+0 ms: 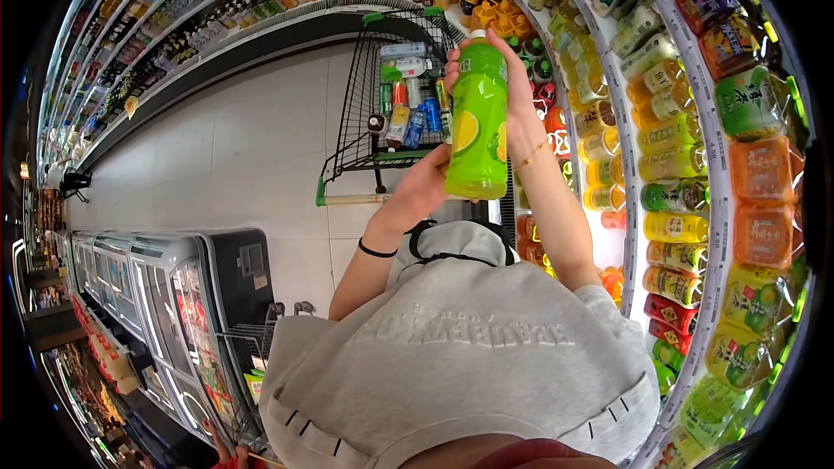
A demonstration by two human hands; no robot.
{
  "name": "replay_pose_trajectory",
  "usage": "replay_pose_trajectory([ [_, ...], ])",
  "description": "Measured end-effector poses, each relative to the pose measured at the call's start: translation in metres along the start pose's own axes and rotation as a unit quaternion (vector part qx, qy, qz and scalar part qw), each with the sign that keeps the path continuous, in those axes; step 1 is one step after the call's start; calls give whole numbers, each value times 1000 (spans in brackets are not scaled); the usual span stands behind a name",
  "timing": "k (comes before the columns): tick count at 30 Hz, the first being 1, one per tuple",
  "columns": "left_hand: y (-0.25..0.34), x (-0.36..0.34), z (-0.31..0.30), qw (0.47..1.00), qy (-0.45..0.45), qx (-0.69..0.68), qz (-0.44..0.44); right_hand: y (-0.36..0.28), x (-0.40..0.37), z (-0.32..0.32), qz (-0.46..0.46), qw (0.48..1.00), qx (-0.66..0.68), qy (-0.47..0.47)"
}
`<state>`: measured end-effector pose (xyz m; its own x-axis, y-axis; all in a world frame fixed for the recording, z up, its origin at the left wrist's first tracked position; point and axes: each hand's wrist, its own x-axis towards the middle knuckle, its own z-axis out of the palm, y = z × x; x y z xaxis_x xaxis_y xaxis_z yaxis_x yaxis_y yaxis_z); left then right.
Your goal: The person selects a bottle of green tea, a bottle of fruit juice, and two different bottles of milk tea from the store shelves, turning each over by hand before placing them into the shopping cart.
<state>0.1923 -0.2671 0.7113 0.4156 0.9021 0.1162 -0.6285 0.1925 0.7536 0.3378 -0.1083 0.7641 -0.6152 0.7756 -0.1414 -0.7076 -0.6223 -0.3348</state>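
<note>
Head view: a green drink bottle [479, 104] with a white cap and lemon pictures is held in front of the chest, cap end outward. Its upper part is clasped by the right hand [514, 82], fingers wrapped round to the opposite side; its base is gripped by the left hand [427, 181]. A thin bracelet [532, 153] is worn on the right wrist, a black band [379, 250] on the left. Just left of the grip and partly behind it, a wire shopping cart [398, 158] is loaded with cans and bottles. Right of the grip, shelves [714, 208] are lined with bottled drinks. Well apart, to the lower left, glass-doored cabinets [174, 313] are seen beside the tiled floor [261, 130].
</note>
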Motion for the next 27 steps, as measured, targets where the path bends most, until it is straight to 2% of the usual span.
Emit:
replay_pose_trajectory([
  [1, 3, 2, 1, 998, -15, -62, -13, 4, 2, -8, 56, 994, 90, 1],
  [2, 3, 5, 4, 998, -12, -64, -11, 8, 4, -14, 113, 977, 179, 2],
  [3, 3, 6, 7, 997, -3, -79, -18, 12, 4, -16, 128, 971, 202, 24],
  [8, -11, 9, 1, 993, -5, -116, -25, 19, 8, -40, 139, 961, 231, 55],
  [10, -9, 11, 21, 975, 112, -178, -67, 14, 8, -45, 140, 965, 219, 30],
  [11, -14, 12, 23, 975, 116, -180, -64, 12, 6, -49, 145, 964, 219, 31],
  [13, -25, 14, 24, 978, 111, -164, -66, 9, 6, -55, 62, 992, 104, 39],
  [14, -32, 13, 18, 978, 115, -165, -61, 8, 6, -58, 68, 992, 103, 39],
  [17, -48, 5, -1, 980, 148, -123, -48, 9, 8, -80, 6, 993, -116, 11],
  [18, -49, 3, -9, 979, 154, -127, -47, 11, 11, -93, 13, 993, -116, 13],
  [19, -51, 1, -20, 978, 199, 24, -63, 13, 13, -105, 13, 984, -174, 37],
  [20, -52, 0, -29, 952, 238, 174, -80, 14, 15, -116, 14, 971, -230, 61],
  [22, -52, 3, -51, 939, 279, 183, -85, 16, 20, -135, 46, 962, -254, 86],
  [24, -54, 3, -87, 898, 287, 314, -110, 22, 34, -169, 84, 940, -299, 144],
  [26, -53, 9, -122, 887, 312, 311, -137, 31, 52, -201, 108, 936, -299, 155],
  [27, -49, 15, -139, 833, 302, 439, -149, 37, 61, -211, 114, 929, -295, 193],
])
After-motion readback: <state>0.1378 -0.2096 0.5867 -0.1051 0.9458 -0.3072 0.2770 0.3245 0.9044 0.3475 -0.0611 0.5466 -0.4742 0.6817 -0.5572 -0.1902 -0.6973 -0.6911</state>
